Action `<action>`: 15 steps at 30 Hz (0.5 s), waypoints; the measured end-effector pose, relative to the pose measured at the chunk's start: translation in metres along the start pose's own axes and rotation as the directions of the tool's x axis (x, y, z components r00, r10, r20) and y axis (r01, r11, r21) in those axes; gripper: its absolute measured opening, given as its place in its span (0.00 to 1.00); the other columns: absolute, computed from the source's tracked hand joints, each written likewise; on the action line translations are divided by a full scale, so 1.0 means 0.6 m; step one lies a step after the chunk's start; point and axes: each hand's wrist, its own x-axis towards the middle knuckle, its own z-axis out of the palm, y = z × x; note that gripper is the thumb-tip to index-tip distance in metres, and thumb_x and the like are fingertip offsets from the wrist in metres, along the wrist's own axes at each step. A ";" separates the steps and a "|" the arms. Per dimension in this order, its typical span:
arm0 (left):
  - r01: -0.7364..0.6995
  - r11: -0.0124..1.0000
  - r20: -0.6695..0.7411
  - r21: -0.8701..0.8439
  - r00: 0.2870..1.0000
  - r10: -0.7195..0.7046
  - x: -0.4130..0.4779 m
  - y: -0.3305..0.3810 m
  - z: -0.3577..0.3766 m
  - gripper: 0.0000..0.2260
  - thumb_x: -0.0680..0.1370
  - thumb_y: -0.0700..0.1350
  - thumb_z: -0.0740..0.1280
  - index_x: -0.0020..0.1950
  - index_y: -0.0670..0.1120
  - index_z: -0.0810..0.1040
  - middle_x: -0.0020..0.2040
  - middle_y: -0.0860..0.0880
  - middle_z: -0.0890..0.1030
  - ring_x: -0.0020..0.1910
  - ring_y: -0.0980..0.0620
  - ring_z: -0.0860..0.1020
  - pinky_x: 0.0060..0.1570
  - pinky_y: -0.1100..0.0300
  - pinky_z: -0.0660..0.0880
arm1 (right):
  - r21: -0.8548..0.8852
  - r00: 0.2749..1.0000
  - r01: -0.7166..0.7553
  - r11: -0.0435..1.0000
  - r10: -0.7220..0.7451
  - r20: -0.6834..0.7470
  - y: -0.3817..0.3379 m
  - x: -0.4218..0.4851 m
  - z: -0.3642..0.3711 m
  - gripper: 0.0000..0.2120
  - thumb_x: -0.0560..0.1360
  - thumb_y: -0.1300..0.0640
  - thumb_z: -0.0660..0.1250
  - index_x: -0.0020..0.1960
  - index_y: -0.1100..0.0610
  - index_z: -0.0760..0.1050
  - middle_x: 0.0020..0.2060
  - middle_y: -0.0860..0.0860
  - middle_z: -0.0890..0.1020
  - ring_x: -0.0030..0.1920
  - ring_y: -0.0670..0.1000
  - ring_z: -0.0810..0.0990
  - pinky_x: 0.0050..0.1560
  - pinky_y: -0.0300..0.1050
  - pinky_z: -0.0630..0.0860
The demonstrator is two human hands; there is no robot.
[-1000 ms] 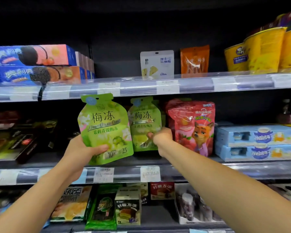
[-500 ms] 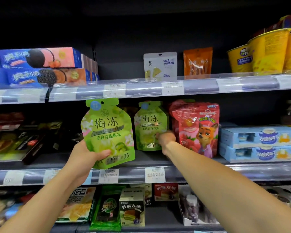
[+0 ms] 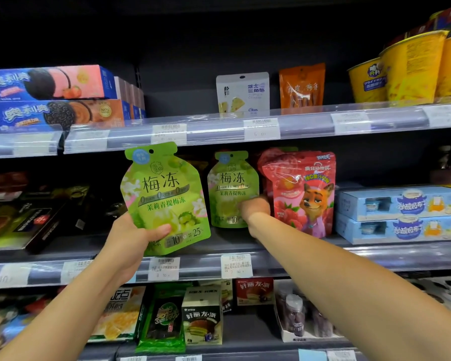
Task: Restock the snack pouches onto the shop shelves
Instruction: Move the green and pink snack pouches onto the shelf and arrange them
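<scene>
Since a second ago little has shifted: our right hand (image 3: 254,208) still pinches the shelved green pouch (image 3: 231,183) upright at frame centre, beside the red pouch (image 3: 302,191). Our left hand (image 3: 130,238) grips a second green pouch (image 3: 164,196) in front of the middle shelf (image 3: 375,256). If we let go too early, the standing pouch could topple forward.

Glossy green plastic pouch (image 3: 164,196), shiny crinkled red foil bag (image 3: 301,188), clear plastic shelf-edge strip (image 3: 305,123), paper price labels (image 3: 261,128)
</scene>
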 end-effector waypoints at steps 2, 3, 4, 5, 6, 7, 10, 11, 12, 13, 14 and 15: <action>-0.002 1.000 0.004 -0.004 1.000 0.002 -0.002 0.006 0.005 0.23 0.70 0.28 0.72 0.60 0.49 0.77 0.54 0.47 0.85 0.55 0.47 0.82 0.64 0.45 0.73 | -0.127 0.999 -0.038 0.991 0.038 -0.001 -0.003 -0.010 -0.004 0.17 0.80 0.60 0.57 0.66 0.67 0.70 0.62 0.60 0.77 0.61 0.60 0.77 0.58 0.49 0.76; -0.003 1.000 0.006 -0.010 1.000 0.003 -0.003 0.009 0.006 0.23 0.70 0.28 0.72 0.59 0.50 0.77 0.54 0.47 0.85 0.55 0.48 0.82 0.62 0.46 0.74 | -0.164 0.999 -0.051 0.985 0.053 0.006 -0.005 -0.012 -0.005 0.18 0.81 0.61 0.56 0.68 0.67 0.68 0.63 0.60 0.76 0.62 0.60 0.76 0.61 0.51 0.75; -0.001 1.000 0.005 -0.020 1.000 0.001 -0.003 0.010 0.008 0.23 0.70 0.28 0.71 0.59 0.51 0.77 0.54 0.47 0.85 0.55 0.48 0.82 0.61 0.48 0.74 | -0.167 0.998 -0.053 0.985 0.055 0.007 -0.007 -0.018 -0.004 0.19 0.80 0.61 0.56 0.69 0.66 0.67 0.64 0.60 0.75 0.63 0.61 0.75 0.63 0.52 0.74; 0.000 1.000 0.004 -0.031 1.000 0.000 -0.003 0.012 0.009 0.23 0.71 0.28 0.71 0.59 0.51 0.77 0.54 0.47 0.85 0.55 0.48 0.82 0.60 0.48 0.75 | -0.178 0.999 -0.046 0.983 0.049 0.009 -0.010 -0.024 -0.004 0.20 0.80 0.60 0.57 0.70 0.66 0.66 0.65 0.60 0.74 0.64 0.61 0.74 0.63 0.53 0.73; 0.001 0.999 0.002 -0.039 1.000 -0.001 -0.003 0.014 0.011 0.23 0.71 0.28 0.71 0.58 0.51 0.77 0.55 0.47 0.85 0.55 0.48 0.82 0.60 0.47 0.75 | -0.185 0.999 -0.045 0.982 0.046 0.006 -0.013 -0.029 -0.004 0.21 0.79 0.60 0.58 0.70 0.66 0.66 0.66 0.60 0.74 0.64 0.61 0.73 0.64 0.54 0.73; -0.002 0.999 0.001 -0.045 1.000 0.002 -0.004 0.015 0.013 0.23 0.71 0.28 0.71 0.58 0.52 0.77 0.55 0.47 0.85 0.55 0.47 0.82 0.61 0.46 0.75 | -0.192 0.999 -0.047 0.980 0.050 0.010 -0.015 -0.034 -0.005 0.22 0.78 0.60 0.58 0.70 0.65 0.66 0.66 0.60 0.73 0.64 0.61 0.73 0.64 0.53 0.72; -0.009 0.999 0.005 -0.035 1.000 0.009 -0.007 0.015 0.022 0.22 0.71 0.27 0.70 0.54 0.54 0.78 0.54 0.47 0.84 0.55 0.48 0.81 0.60 0.47 0.74 | -0.120 0.992 -0.065 0.991 0.078 0.103 -0.009 -0.048 -0.011 0.26 0.77 0.61 0.60 0.74 0.63 0.60 0.68 0.58 0.70 0.63 0.57 0.72 0.59 0.48 0.71; -0.008 1.000 0.007 -0.027 1.000 0.008 -0.008 0.014 0.025 0.22 0.71 0.28 0.70 0.53 0.54 0.78 0.54 0.47 0.84 0.55 0.48 0.81 0.59 0.48 0.74 | -0.080 0.989 -0.063 0.995 0.073 0.131 -0.001 -0.051 -0.014 0.28 0.76 0.61 0.61 0.74 0.62 0.58 0.68 0.58 0.69 0.62 0.57 0.71 0.55 0.47 0.70; -0.005 1.000 0.007 -0.022 1.000 0.005 -0.009 0.013 0.030 0.21 0.71 0.28 0.70 0.53 0.53 0.78 0.53 0.48 0.84 0.54 0.48 0.81 0.58 0.49 0.74 | -0.060 0.987 -0.052 0.997 0.060 0.148 0.006 -0.055 -0.016 0.28 0.76 0.60 0.62 0.74 0.61 0.58 0.68 0.58 0.69 0.62 0.57 0.72 0.53 0.47 0.69; -0.004 1.000 0.010 -0.018 1.000 0.004 -0.009 0.013 0.035 0.21 0.71 0.28 0.71 0.53 0.53 0.78 0.53 0.48 0.84 0.54 0.48 0.81 0.58 0.49 0.74 | -0.068 0.988 -0.034 0.997 0.043 0.149 0.012 -0.058 -0.018 0.29 0.75 0.60 0.63 0.74 0.62 0.59 0.68 0.58 0.69 0.63 0.58 0.72 0.54 0.48 0.70; -0.001 1.000 0.016 -0.016 1.000 0.001 -0.008 0.013 0.040 0.21 0.71 0.28 0.71 0.54 0.51 0.78 0.54 0.47 0.84 0.54 0.48 0.81 0.58 0.49 0.75 | -0.084 0.990 -0.023 0.996 0.034 0.139 0.016 -0.057 -0.019 0.29 0.75 0.59 0.64 0.73 0.62 0.59 0.68 0.59 0.70 0.63 0.59 0.72 0.57 0.50 0.72; 0.001 1.000 0.019 -0.023 1.000 -0.001 -0.007 0.014 0.046 0.21 0.71 0.28 0.71 0.57 0.49 0.78 0.54 0.47 0.84 0.55 0.48 0.82 0.58 0.49 0.75 | -0.098 0.993 -0.004 0.995 0.016 0.118 0.016 -0.056 -0.019 0.29 0.74 0.59 0.65 0.72 0.62 0.58 0.67 0.59 0.69 0.63 0.60 0.72 0.60 0.52 0.73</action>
